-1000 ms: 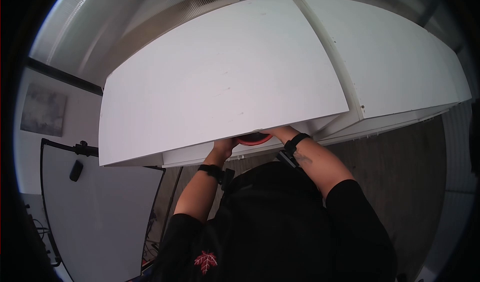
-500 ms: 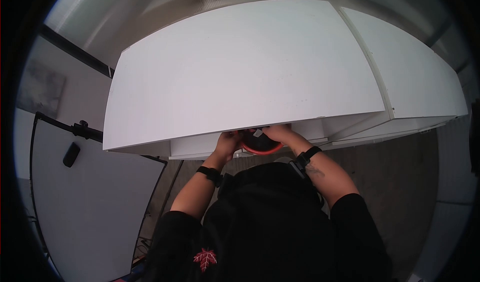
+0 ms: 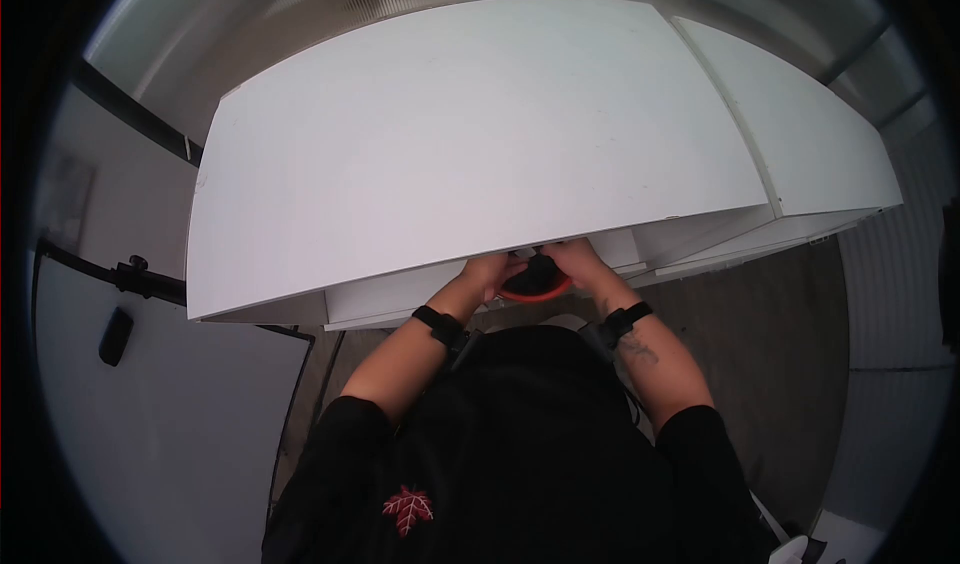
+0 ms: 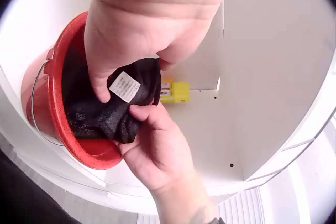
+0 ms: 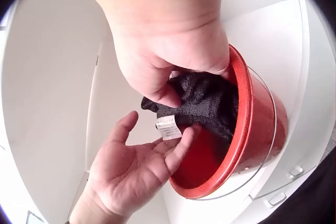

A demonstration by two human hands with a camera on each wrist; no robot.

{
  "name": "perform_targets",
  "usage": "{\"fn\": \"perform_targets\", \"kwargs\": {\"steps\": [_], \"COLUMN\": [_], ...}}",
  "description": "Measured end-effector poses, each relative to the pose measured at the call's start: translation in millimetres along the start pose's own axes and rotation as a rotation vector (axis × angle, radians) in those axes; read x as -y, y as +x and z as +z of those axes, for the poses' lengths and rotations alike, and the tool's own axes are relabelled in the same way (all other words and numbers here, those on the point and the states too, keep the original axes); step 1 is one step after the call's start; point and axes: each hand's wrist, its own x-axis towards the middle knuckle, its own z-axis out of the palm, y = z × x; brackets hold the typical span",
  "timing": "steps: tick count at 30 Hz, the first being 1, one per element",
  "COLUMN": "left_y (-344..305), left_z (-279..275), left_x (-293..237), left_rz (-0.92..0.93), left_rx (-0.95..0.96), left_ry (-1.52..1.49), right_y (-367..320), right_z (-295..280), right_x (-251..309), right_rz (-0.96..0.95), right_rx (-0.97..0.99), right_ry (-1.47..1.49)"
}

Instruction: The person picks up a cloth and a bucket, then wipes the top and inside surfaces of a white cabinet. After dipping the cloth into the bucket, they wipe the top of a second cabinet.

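A red bucket (image 4: 60,95) with a wire handle leans toward the hands inside a white cabinet. In its mouth lies a fuzzy black cloth (image 5: 202,103) with a white printed label (image 4: 125,87). My right hand (image 3: 577,260) pinches the cloth at its edge, thumb on top, as the left wrist view shows. Palm up, my left hand (image 5: 136,171) has its thumb raised and its fingers loosely extended at the label, beside the bucket's rim. From the head view, the cabinet top hides part of the fingers.
The white cabinet top (image 3: 470,124) overhangs both hands. Behind the cloth a yellow packet (image 4: 176,92) lies on the cabinet floor. A second white cabinet (image 3: 800,124) adjoins on the right, and a framed grey panel (image 3: 170,414) stands at the left.
The bucket's mouth and the black cloth show more from under the cabinet top than a second ago. My left hand has moved right, over the bucket's rim. The head view has shifted.
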Motion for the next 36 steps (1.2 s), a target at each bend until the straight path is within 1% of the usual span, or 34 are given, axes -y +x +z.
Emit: {"fn": "perform_targets", "kwargs": {"steps": [1,3,5,7,8,10,11,13,14,16,17,19,20,22,24,26,28,29,31,32,34,35,36], "left_y": [5,11,13,12,10,8,10,18,24,33,36,36,34,27,22,17,8,5,-3,-7,-13,-9,0], "left_z": [2,2,3,6,10,15,15,10,8,0,-8,-25,-30,-38,-49,-49,-41,-40,-36,-30,-14,-15,-20], "left_x": [-2,-1,-5,-10,-12,-17,-16,-9,-6,0,0,-5,-8,-11,-16,-16,-19,-21,-27,-29,-31,-26,-16], "left_rz": [-0.078,-0.05,-0.025,-0.013,-0.02,-0.055,-0.059,0.027,0.026,0.224,0.224,0.244,0.247,0.389,0.38,0.37,0.517,0.521,0.314,0.319,0.315,0.323,0.317], "left_rx": [0.037,0.074,0.111,0.198,0.208,0.149,0.156,0.171,0.173,0.206,0.204,0.23,0.223,0.096,0.051,0.006,-0.126,-0.139,-0.112,-0.123,-0.201,-0.21,-0.196], "left_ry": [-0.169,-0.149,-0.128,-0.155,-0.147,-0.081,-0.072,-0.037,-0.03,-0.03,-0.025,-0.103,-0.103,0.065,0.081,0.097,0.229,0.23,0.272,0.273,0.383,0.383,0.467], "right_y": [-4,-10,-10,-11,-11,-8,-4,7,5,-1,0,4,6,11,9,6,4,2,-4,-2,2,2,2], "right_z": [-1,-4,-7,-9,-10,-13,-15,-17,-15,-14,-15,-19,-23,-31,-43,-50,-54,-54,-51,-50,-48,-46,-43], "right_x": [7,20,16,14,14,17,14,9,25,52,51,49,47,48,59,68,77,82,90,87,82,83,84], "right_rz": [-0.008,0.202,0.154,0.029,0.031,-0.1,-0.099,-0.263,-0.264,-0.236,-0.237,-0.176,-0.178,-0.307,-0.291,-0.275,-0.278,-0.283,-0.186,-0.192,-0.29,-0.299,-0.337], "right_rx": [-0.014,0.052,0.028,0.007,-0.006,-0.007,-0.018,0.019,0.013,0.015,0.015,-0.035,-0.028,-0.047,0.0,0.046,0.091,0.103,0.099,0.11,0.157,0.165,0.187], "right_ry": [0.003,-0.072,-0.047,-0.112,-0.106,-0.314,-0.308,-0.348,-0.343,-0.211,-0.206,-0.135,-0.134,-0.266,-0.295,-0.326,-0.327,-0.324,-0.376,-0.374,-0.423,-0.423,-0.412]}}
